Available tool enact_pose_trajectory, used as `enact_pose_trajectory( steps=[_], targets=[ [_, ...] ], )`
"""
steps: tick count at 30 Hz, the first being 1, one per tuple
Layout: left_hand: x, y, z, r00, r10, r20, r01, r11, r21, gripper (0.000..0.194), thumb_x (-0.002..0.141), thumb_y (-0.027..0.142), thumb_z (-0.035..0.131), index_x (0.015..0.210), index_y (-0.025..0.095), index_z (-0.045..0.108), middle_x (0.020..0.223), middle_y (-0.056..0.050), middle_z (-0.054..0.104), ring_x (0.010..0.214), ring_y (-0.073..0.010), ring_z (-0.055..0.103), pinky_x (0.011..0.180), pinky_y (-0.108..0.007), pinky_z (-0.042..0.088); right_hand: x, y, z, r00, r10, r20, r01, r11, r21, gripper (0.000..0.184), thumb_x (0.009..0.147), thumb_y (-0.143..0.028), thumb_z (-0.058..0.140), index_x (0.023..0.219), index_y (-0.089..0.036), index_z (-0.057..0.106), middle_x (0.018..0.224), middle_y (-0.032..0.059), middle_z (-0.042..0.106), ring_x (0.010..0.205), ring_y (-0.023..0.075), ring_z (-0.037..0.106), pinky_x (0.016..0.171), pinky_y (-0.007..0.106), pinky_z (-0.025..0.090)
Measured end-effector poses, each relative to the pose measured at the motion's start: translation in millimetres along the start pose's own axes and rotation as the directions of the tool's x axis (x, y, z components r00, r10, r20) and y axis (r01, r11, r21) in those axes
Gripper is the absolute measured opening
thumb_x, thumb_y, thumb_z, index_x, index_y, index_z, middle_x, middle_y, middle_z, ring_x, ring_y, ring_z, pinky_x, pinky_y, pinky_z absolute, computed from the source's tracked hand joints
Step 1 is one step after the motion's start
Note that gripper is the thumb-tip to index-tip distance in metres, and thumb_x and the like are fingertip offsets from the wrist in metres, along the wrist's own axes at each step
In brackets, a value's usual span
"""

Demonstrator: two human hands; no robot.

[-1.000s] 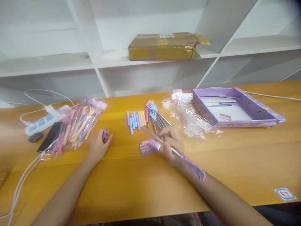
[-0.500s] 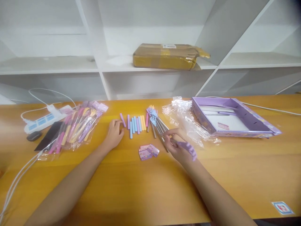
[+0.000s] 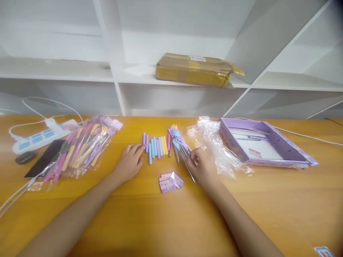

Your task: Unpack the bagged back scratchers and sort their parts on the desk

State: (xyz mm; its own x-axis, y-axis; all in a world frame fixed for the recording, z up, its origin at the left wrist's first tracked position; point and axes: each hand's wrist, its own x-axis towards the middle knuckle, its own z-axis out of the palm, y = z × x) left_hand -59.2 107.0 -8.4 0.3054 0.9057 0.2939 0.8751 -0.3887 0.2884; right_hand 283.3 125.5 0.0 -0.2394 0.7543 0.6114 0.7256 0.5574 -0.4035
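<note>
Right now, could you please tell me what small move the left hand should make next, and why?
I would probably lift the left hand gently back: its fingertips are right by the leftmost purple tube, which already lies side by side with the other tubes, and brushing it could roll it out of line.

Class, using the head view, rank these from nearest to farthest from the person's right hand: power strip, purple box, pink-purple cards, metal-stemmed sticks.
From the right hand:
1. Metal-stemmed sticks: just by its fingers.
2. Pink-purple cards: to its left, slightly toward the viewer.
3. Purple box: off to its right.
4. Power strip: at the table's far left.
</note>
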Motion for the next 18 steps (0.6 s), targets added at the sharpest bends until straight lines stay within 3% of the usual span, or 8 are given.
enact_pose_trajectory(
  steps=[11, 18],
  targets=[
    [-2.6, 0.0, -3.0, 0.999, -0.001, -0.035, -0.006, 0.982, -0.186, 0.037, 0.097, 0.005, 0.048, 0.122, 0.022, 0.07, 0.116, -0.007, 0.073, 0.113, -0.0279, 0.061, 0.105, -0.047, 0.053, -4.7, 1.3, 5.2, 0.983, 0.153, 0.102, -0.15, 0.988, -0.042, 0.011, 0.093, -0.022, 0.059, 0.088, -0.025, 0.05, 0.086, 0.0024, 0.063, 0.075, 0.0203, 0.059, 0.068, 0.033, 0.044],
    [-3.4, 0.8, -1.1, 0.996, -0.033, -0.087, 0.013, 0.976, -0.216, 0.028, 0.092, 0.003, 0.051, 0.109, 0.022, 0.064, 0.131, -0.01, 0.064, 0.125, -0.0287, 0.06, 0.112, -0.049, 0.051, -3.3, -1.4, 7.7, 0.974, 0.181, 0.133, -0.18, 0.983, -0.02, 0.008, 0.091, -0.02, 0.056, 0.089, -0.025, 0.051, 0.09, 0.0046, 0.063, 0.081, 0.0226, 0.062, 0.07, 0.034, 0.047]
  ],
)
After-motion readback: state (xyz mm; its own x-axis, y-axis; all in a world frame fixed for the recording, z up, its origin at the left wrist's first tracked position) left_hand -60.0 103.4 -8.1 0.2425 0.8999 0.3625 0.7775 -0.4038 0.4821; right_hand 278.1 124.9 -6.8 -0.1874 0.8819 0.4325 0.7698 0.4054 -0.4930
